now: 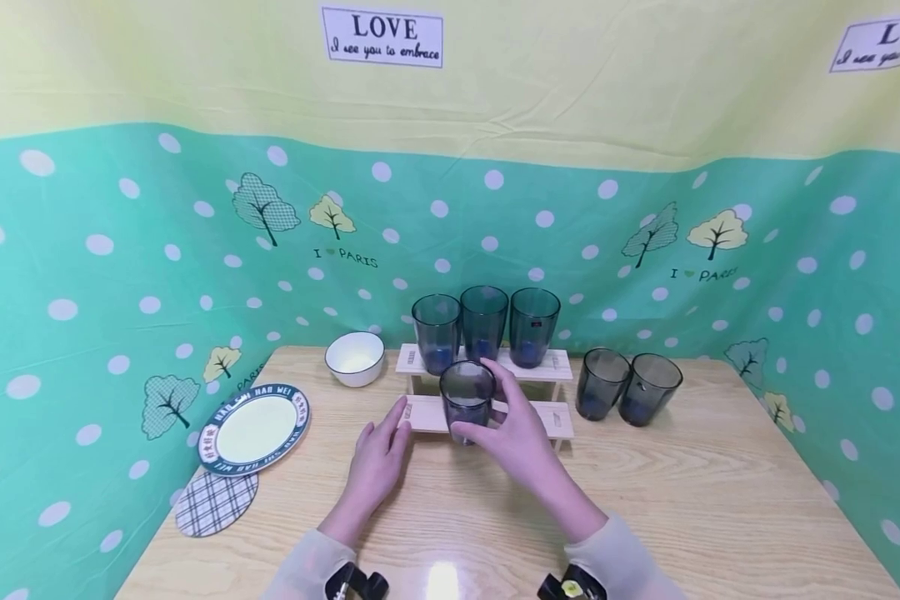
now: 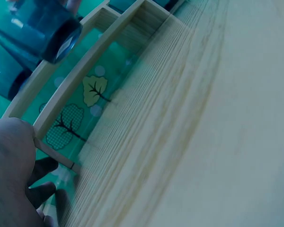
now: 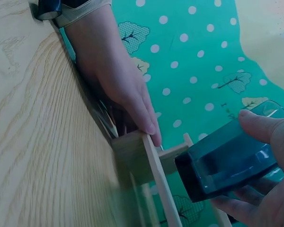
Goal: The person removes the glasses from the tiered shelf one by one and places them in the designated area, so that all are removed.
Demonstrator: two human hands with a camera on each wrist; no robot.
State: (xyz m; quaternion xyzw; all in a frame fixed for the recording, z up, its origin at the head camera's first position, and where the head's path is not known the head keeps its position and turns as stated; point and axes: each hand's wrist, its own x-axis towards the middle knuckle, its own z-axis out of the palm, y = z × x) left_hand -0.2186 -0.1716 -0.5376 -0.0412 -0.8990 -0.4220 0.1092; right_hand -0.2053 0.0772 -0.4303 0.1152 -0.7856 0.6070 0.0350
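At lower shelf (image 1: 420,414) | right hand (image 1: 521,437) fingers grip tumbler (image 1: 467,400) | left hand (image 1: 378,458) fingers straight, touching shelf end

The left hand (image 2: 12,175) sat low in the corner, fingers (image 2: 42,168) curled against the near end of the wooden rack (image 2: 61,101). Up and away from that grip, a blue-tinted glass (image 2: 47,28) hung tilted above the rack's rails. Beside the hand ran the pale wood-grain tabletop (image 2: 203,132), and green tree-print cloth (image 2: 92,90) showed between the slats.
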